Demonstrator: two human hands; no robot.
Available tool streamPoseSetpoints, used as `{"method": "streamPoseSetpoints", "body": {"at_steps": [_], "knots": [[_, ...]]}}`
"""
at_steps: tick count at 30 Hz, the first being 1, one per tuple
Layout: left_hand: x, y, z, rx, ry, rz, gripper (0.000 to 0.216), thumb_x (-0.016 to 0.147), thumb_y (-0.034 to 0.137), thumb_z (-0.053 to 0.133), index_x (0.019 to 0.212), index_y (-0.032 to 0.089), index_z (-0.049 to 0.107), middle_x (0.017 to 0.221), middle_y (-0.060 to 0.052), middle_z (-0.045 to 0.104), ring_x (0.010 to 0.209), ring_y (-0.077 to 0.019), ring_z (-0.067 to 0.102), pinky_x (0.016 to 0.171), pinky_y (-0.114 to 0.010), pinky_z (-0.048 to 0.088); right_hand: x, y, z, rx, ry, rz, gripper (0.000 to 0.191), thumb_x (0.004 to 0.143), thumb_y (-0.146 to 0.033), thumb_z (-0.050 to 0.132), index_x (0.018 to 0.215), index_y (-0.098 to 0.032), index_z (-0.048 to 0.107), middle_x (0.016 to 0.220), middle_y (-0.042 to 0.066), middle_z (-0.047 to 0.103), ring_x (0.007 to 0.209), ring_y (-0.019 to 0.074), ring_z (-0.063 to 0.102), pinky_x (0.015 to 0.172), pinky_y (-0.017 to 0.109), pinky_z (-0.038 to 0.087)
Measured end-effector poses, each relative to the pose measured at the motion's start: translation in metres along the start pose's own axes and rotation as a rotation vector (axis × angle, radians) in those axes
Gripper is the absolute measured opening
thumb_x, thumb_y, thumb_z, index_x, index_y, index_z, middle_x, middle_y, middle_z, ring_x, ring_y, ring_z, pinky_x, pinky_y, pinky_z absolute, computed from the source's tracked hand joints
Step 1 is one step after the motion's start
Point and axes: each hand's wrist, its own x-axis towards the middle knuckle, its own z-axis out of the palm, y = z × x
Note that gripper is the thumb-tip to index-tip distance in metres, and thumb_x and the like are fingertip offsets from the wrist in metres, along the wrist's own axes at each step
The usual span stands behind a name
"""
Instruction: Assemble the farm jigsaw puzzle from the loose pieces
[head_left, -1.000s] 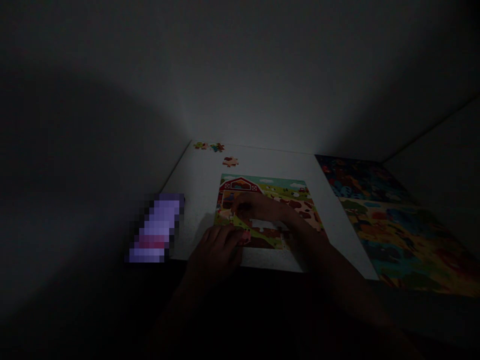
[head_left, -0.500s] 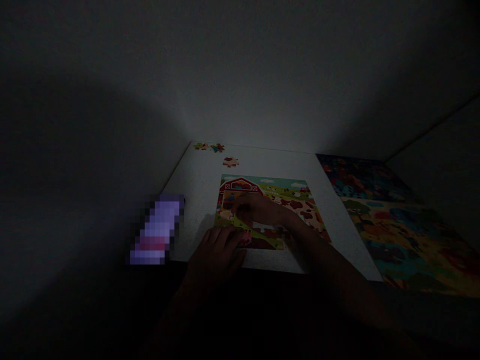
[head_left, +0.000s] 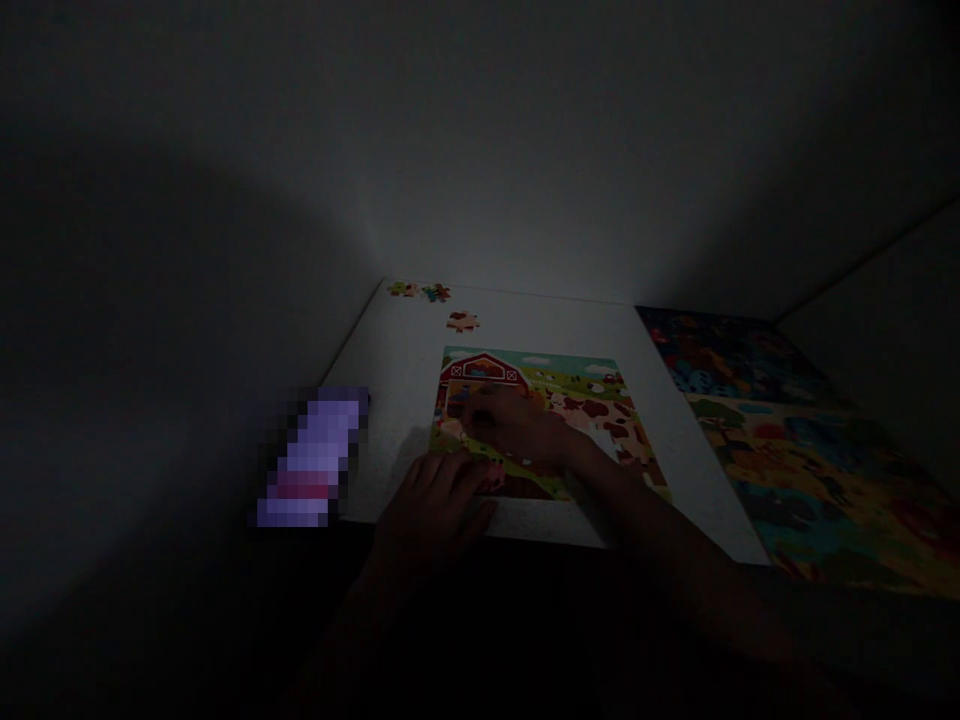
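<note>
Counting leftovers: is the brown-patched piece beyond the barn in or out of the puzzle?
Out: white tabletop separates the piece from the puzzle.

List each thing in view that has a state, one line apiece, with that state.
Farm puzzle: incomplete, a white gap showing
Loose puzzle pieces: detached, beyond the puzzle
Pixelated screen: lit
Left hand: palm down, fingers extended
Right hand: fingers curled over the puzzle; any grip hidden
Savanna picture: lying flat

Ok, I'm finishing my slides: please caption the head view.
Dim light: left hand at the near left corner of a farm puzzle, right hand over it, loose pieces beyond.
</note>
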Motion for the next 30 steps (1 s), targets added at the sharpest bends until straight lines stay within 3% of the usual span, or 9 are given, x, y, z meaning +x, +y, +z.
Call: {"method": "streamPoseSetpoints", "body": {"at_steps": [10,16,24,30], "knots": [[0.001,0.001,0.0,-0.012,-0.015,-0.042,0.033,0.092,0.039,0.053,0.119,0.021,0.062,0.116,-0.012,0.06,0.105,-0.0274,0.055,0.086,-0.042,0.05,-0.001,0.002,0.004,-0.019,0.036,0.074,0.011,0.083,-0.008,0.055,0.089,-0.015,0.062,0.09,0.006,0.063,0.084,0.0156,0.054,0.073,0.026,0.038],[-0.001,0.0,0.005,0.058,0.033,-0.039,0.038,0.093,0.043,0.05,0.116,0.016,0.063,0.128,-0.017,0.057,0.116,-0.0327,0.053,0.092,-0.048,0.049,-0.001,0.006,0.006,0.004,0.046,0.076,0.012,0.084,-0.012,0.058,0.094,-0.016,0.062,0.095,0.006,0.064,0.088,0.0167,0.055,0.076,0.027,0.04],[0.0,0.002,0.002,0.068,0.003,-0.046,0.037,0.093,0.042,0.05,0.119,0.018,0.062,0.129,-0.016,0.058,0.116,-0.0318,0.054,0.091,-0.047,0.05,0.002,0.029,-0.007,0.187,0.015,0.07,0.012,0.082,-0.007,0.057,0.087,-0.014,0.064,0.084,0.001,0.064,0.074,0.0119,0.055,0.068,0.024,0.04],[-0.001,0.0,0.004,0.055,-0.012,-0.051,0.038,0.092,0.043,0.052,0.12,0.019,0.061,0.13,-0.015,0.058,0.116,-0.0313,0.054,0.091,-0.047,0.05,0.004,0.041,-0.013,0.259,-0.059,0.054,0.012,0.081,-0.006,0.058,0.082,-0.015,0.066,0.084,0.002,0.068,0.076,0.0122,0.06,0.072,0.025,0.044]]}}
